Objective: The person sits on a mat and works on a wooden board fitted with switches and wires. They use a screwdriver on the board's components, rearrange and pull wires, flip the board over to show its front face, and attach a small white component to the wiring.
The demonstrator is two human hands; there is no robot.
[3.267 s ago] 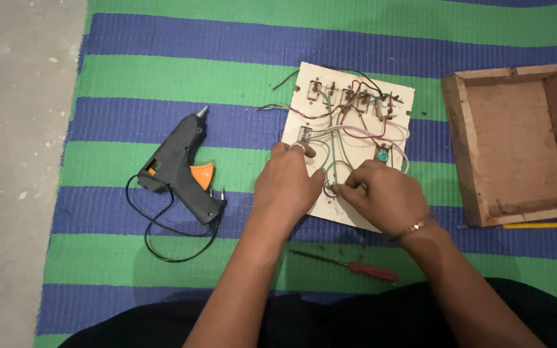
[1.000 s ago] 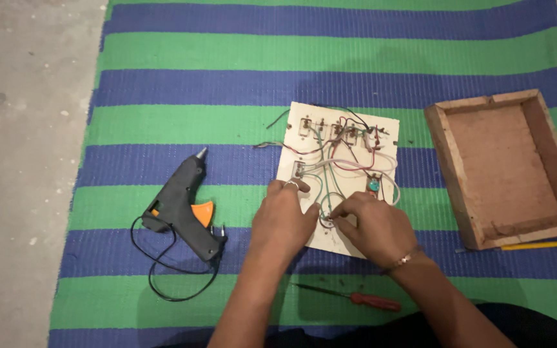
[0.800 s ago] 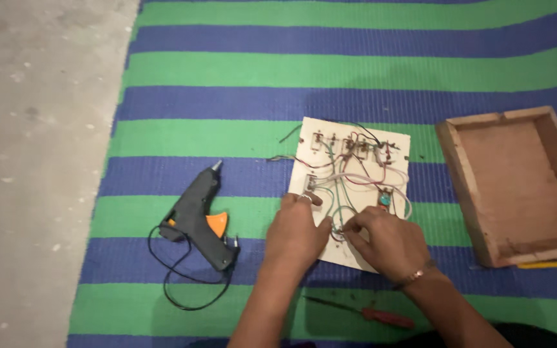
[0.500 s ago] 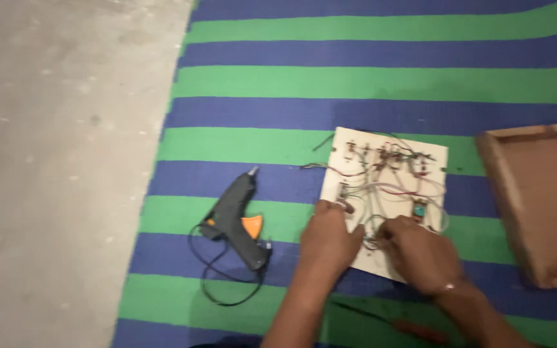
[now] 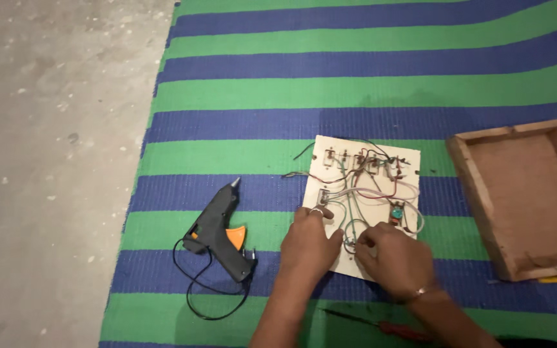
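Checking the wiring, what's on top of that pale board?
On the board: small switches and wires. Left hand and right hand cover its near part.

a single head-worn camera looks steeply down from above the person, fairly near. the striped mat [image 5: 356, 96] fills most of the frame, bare concrete floor [image 5: 46, 161] runs down the left side, and both forearms enter from the bottom edge, right of centre.
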